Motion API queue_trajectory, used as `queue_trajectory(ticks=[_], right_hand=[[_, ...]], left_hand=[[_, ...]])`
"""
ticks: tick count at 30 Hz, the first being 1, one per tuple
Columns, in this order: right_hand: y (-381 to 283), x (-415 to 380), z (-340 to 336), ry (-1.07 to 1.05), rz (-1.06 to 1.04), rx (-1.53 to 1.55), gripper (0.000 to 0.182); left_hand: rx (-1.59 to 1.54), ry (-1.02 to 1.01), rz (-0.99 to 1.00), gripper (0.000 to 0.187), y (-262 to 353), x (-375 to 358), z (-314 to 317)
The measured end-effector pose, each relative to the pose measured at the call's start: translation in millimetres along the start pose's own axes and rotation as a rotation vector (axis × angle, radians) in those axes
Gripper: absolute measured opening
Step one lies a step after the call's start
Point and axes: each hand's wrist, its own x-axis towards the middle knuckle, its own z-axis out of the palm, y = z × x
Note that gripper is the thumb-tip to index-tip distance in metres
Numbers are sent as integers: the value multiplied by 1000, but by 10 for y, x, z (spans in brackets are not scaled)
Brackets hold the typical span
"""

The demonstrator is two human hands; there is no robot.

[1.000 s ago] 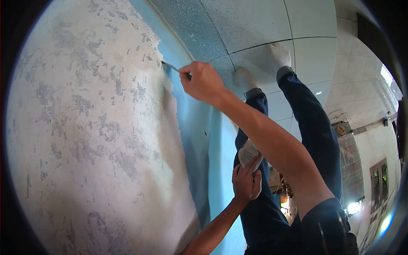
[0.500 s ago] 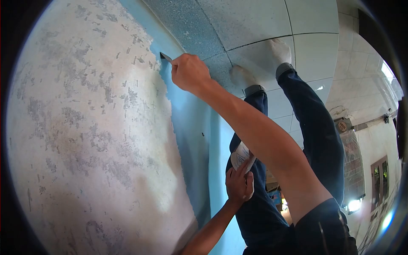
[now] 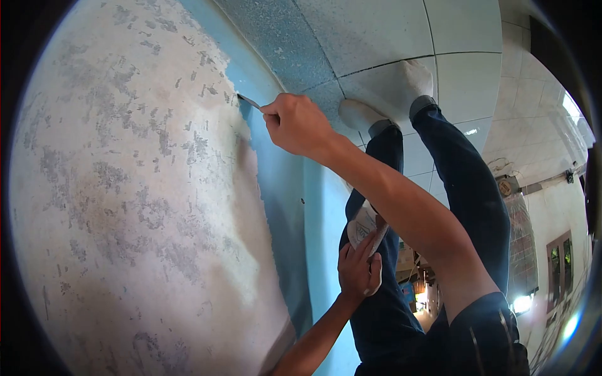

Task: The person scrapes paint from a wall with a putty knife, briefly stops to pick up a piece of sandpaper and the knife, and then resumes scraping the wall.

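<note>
A putty knife [image 3: 251, 101] is gripped in my right hand [image 3: 300, 123], its handle mostly hidden by the closed fingers. Its thin metal blade lies at the ragged border where the whitish wall surface [image 3: 144, 207] meets the blue paint [image 3: 276, 200]. Lower down, my left hand [image 3: 359, 271] closes around a whitish, rounded thing with grey markings [image 3: 362, 229], held in front of my leg. What kind of thing it is I cannot tell. Grey patches and small marks are scattered over the whitish surface.
My legs in dark trousers [image 3: 467, 175] stand on pale floor tiles [image 3: 467, 81], beside a speckled blue-grey floor strip [image 3: 282, 47] along the wall. Boxes and small items [image 3: 407, 260] show behind my legs. A window [image 3: 560, 269] is at the far right.
My right hand and the putty knife have shifted slightly down and right in view, the blade still at the paint border. My left hand has moved slightly right with the whitish thing.
</note>
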Motion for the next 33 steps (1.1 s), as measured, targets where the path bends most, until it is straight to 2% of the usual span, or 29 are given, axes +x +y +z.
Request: queue_trajectory(ticks=[2, 5, 9, 15, 18, 21, 27, 30, 33], right_hand=[[0, 68, -27, -12, 25, -39, 25], [31, 108, -33, -65, 82, -22, 24], [-153, -2, 11, -48, 49, -96, 26], [-100, 140, -133, -145, 142, -58, 32], [-77, 99, 13, -41, 108, -98, 25], [-67, 104, 80, 42, 86, -51, 26], [-85, 335, 44, -125, 160, -152, 28], [15, 317, -28, -79, 146, -50, 29], [-1, 61, -5, -42, 42, -47, 27]], left_hand=[[-13, 18, 27, 41, -8, 30, 0], [-40, -42, -33, 41, 59, 54, -43], [-23, -7, 51, 41, -2, 101, 28], [-1, -49, 16, 41, -41, 45, 82], [12, -48, 44, 41, -10, 70, 65], [22, -36, 32, 40, -3, 68, 61], [43, -50, 64, 39, -56, 38, 129], [66, -80, 23, 39, -66, -7, 91], [39, -47, 54, 40, -48, 99, 93]])
